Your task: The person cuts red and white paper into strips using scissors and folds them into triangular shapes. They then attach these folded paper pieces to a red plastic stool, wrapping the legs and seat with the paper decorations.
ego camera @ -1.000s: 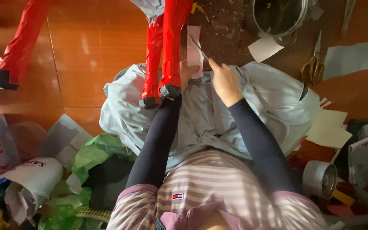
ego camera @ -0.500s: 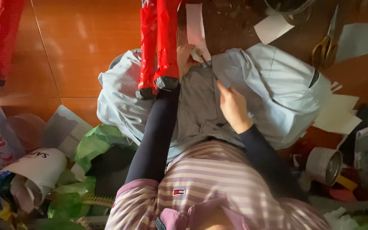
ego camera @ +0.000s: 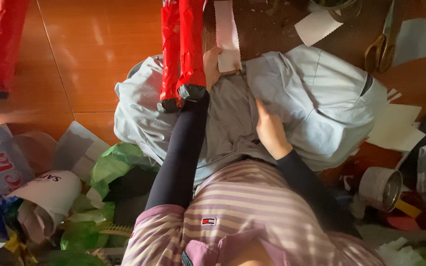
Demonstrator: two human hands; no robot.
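My left hand (ego camera: 212, 66) reaches forward and grips the lower end of a pale pink paper strip (ego camera: 227, 34) with zigzag edges, next to two red wrapped legs (ego camera: 182, 49) with dark feet. My right hand (ego camera: 270, 130) rests low on the pale blue garment (ego camera: 321, 98) spread over my lap, its fingers pressing into the cloth. Dark sleeves cover both arms, and a striped pink top fills the lower view.
Scissors (ego camera: 381, 47) and cut paper pieces (ego camera: 317, 27) lie on the wooden floor at top right. A tape roll (ego camera: 381, 188) sits at right, more paper (ego camera: 394, 128) beside it. Crumpled green plastic (ego camera: 109, 170), cups and wrappers pile at lower left. Another red leg (ego camera: 1, 49) stands far left.
My right hand has drawn back from near the paper strip down onto the garment close to my body. My left hand stays at the strip. The view has shifted slightly.
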